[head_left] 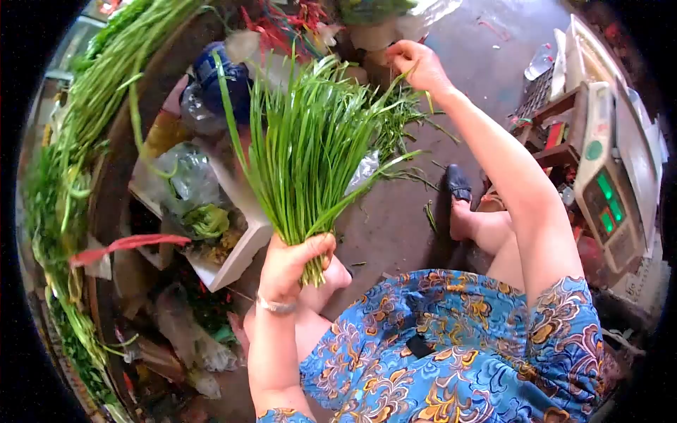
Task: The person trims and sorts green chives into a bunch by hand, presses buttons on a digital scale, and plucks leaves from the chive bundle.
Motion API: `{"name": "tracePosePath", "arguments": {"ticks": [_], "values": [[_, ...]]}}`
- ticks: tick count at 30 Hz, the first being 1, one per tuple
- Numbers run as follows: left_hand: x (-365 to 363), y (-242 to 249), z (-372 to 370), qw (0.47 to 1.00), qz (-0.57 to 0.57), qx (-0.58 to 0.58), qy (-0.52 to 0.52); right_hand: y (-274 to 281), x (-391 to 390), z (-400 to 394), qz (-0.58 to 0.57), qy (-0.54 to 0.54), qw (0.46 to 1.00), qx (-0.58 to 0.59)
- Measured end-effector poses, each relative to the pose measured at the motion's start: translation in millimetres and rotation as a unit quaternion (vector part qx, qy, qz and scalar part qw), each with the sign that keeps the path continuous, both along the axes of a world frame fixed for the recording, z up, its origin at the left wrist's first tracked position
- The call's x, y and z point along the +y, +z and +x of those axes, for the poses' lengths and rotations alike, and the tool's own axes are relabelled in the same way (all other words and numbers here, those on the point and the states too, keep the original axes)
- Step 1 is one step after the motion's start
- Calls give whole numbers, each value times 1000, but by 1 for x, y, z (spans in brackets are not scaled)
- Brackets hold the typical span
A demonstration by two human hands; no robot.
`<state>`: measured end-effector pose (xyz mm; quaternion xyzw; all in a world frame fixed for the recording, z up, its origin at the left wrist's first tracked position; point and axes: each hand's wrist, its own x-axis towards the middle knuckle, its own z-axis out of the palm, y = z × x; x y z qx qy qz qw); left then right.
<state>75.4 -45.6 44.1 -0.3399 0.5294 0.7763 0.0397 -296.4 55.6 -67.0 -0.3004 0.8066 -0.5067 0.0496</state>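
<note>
My left hand [290, 266] is wrapped round the lower ends of a thick bunch of garlic chives [300, 162]. The long green blades fan upward, and the pale cut ends stick out below my fist. Farther off, my right hand [421, 69] is stretched forward with its fingertips pinched together. Whatever those fingertips hold, if anything, is too small to make out. Between the bunch and my right arm, loose chives [403, 120] lie in a heap low down, partly hidden behind the bunch.
Long-stemmed greens [92, 134] line a ledge along the left. A white foam box [236, 257] with bagged vegetables stands below, near a red strip [130, 247]. At right are a scale with a green display [608, 197] and a clear bottle [539, 62]. Red ties [285, 28] hang at the top.
</note>
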Motion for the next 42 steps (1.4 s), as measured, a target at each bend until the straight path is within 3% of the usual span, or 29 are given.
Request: {"name": "tracePosePath", "arguments": {"ticks": [1, 5, 10, 13, 17, 22, 23, 25, 33, 37, 39, 42], "values": [[5, -1, 4, 1000, 11, 10, 10, 28, 10, 10, -98, 10, 994, -40], [11, 7, 7, 998, 16, 51, 22, 123, 46, 80, -159, 44, 986, 22], [17, 14, 3, 995, -34, 91, 32, 165, 86, 151, -195, 55, 979, 20], [21, 17, 0, 993, -60, 99, 19, 153, 86, 169, -232, 18, 970, 62], [26, 25, -3, 990, -88, 107, -2, 126, 76, 170, -207, 45, 974, 82], [31, 32, -4, 991, -94, 96, -19, 123, 63, 162, -196, 43, 953, 226], [32, 34, -4, 991, -99, 84, -19, 122, 62, 159, -198, 42, 954, 221], [30, 32, 1, 993, -92, 77, -17, 119, 60, 156, -145, 153, 957, 198], [22, 3, 6, 998, -35, 51, 7, 113, 59, 163, -115, 203, 951, 205], [23, 2, 3, 997, -31, 64, 29, 107, 54, 159, -51, 119, 979, 155], [22, 0, 2, 997, -30, 59, 27, 107, 49, 149, -132, 52, 984, 105], [26, 0, 1, 997, -41, 50, 30, 109, 53, 135, -174, 69, 980, 71]]}}
